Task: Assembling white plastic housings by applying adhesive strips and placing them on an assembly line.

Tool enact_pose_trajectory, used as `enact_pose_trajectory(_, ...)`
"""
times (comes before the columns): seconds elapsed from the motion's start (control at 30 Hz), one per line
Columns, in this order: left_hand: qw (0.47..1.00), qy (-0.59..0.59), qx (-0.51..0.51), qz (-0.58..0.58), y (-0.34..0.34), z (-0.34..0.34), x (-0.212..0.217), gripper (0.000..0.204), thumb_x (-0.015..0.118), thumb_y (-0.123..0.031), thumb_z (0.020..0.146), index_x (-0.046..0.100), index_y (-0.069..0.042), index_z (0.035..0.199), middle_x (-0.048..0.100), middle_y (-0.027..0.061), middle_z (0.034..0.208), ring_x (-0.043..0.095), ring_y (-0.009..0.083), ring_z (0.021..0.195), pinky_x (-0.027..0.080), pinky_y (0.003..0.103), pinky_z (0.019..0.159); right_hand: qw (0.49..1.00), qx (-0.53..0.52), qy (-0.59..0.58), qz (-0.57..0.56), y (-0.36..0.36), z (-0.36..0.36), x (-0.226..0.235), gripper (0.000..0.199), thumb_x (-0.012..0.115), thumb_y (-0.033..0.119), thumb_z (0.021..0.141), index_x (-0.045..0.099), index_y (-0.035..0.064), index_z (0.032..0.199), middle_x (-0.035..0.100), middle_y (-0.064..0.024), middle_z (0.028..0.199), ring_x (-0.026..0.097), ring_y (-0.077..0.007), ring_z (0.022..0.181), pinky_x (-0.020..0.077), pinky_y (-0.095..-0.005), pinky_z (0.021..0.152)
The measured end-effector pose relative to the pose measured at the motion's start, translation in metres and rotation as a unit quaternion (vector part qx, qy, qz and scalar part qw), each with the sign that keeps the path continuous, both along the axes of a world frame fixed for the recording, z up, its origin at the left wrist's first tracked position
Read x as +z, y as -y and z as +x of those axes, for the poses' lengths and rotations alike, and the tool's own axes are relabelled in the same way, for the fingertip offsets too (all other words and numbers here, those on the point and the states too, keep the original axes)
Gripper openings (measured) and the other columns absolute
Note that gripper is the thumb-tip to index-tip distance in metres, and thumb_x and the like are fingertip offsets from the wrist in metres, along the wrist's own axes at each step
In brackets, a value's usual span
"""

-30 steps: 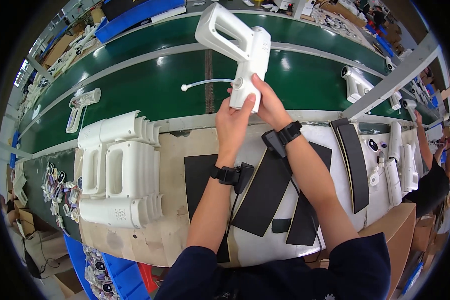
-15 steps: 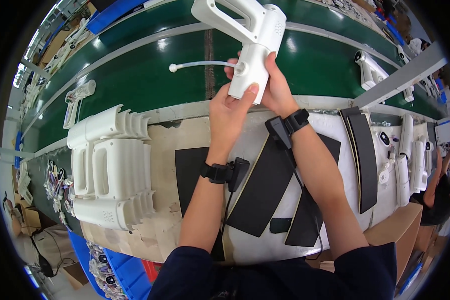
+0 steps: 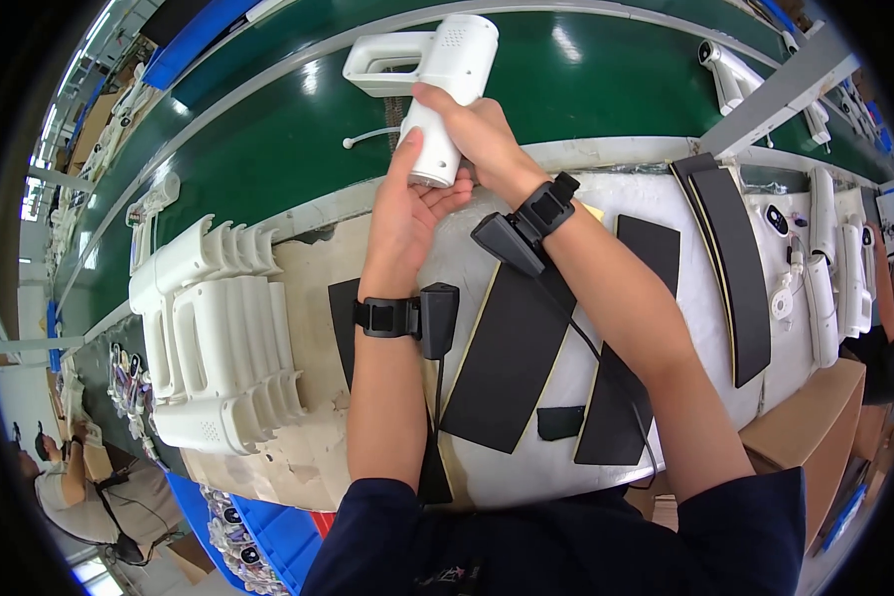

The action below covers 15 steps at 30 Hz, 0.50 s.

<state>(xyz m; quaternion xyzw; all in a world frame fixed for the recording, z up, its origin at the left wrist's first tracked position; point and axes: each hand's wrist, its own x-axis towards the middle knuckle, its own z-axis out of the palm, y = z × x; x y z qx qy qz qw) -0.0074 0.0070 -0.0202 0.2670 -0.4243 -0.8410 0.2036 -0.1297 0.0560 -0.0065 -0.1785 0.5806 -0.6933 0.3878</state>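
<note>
My right hand (image 3: 483, 142) is gripping the likely light, stiff white casing (image 3: 461, 58) mid-body while my half-open left hand (image 3: 403, 215) is cupping its end.

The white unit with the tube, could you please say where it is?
In the head view, the white unit is high, just left of centre, in the right hand, the left hand at its lower end.

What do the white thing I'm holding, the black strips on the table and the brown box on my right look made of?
White handled device: likely moulded plastic, smooth and satiny, with soft sheen and rounded edges.
Black strips: possibly foam or rubber, matte, dark faces with yellowish edges.
Brown box: apparently cardboard, matte, with plain flat panels.
</note>
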Motion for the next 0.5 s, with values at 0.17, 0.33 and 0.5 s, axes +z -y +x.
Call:
enact_pose_trajectory(0.17, 0.999, -0.007, -0.014, 0.03, 0.001, 0.003, 0.006, 0.049, 0.059, -0.039, 0.095, 0.053, 0.001, 0.122, 0.066, 0.0134, 0.103, 0.068, 0.0211, 0.087, 0.058, 0.031, 0.071, 0.999, 0.014, -0.028, 0.019, 0.002, -0.005, -0.003, 0.059, 0.066, 0.043, 0.086, 0.06, -0.0114, 0.11, 0.067, -0.0173, 0.094, 0.067, -0.0203, 0.075, 0.0546, -0.0321, 0.063)
enact_pose_trajectory(0.33, 0.993, -0.014, 0.027, -0.114, -0.008, -0.003, 0.001, 0.047, 0.06, -0.033, 0.096, 0.051, 0.004, 0.124, 0.065, 0.0131, 0.103, 0.067, 0.0212, 0.09, 0.057, 0.031, 0.079, 0.996, 0.038, -0.059, -0.059, -0.005, -0.006, 0.001, 0.064, 0.062, 0.052, 0.089, 0.061, -0.0067, 0.113, 0.067, -0.0134, 0.1, 0.064, -0.0184, 0.09, 0.0507, -0.0293, 0.081)
enact_pose_trajectory(0.5, 0.98, -0.014, 0.089, -0.175, -0.007, -0.004, -0.006, 0.051, 0.071, -0.018, 0.089, 0.048, 0.008, 0.126, 0.058, 0.0138, 0.116, 0.061, 0.0224, 0.104, 0.056, 0.037, 0.084, 0.984, 0.131, 0.004, -0.124, -0.003, -0.008, -0.01, 0.057, 0.076, 0.029, 0.085, 0.053, -0.0053, 0.123, 0.064, -0.0124, 0.11, 0.062, -0.0198, 0.101, 0.05, -0.0346, 0.09)
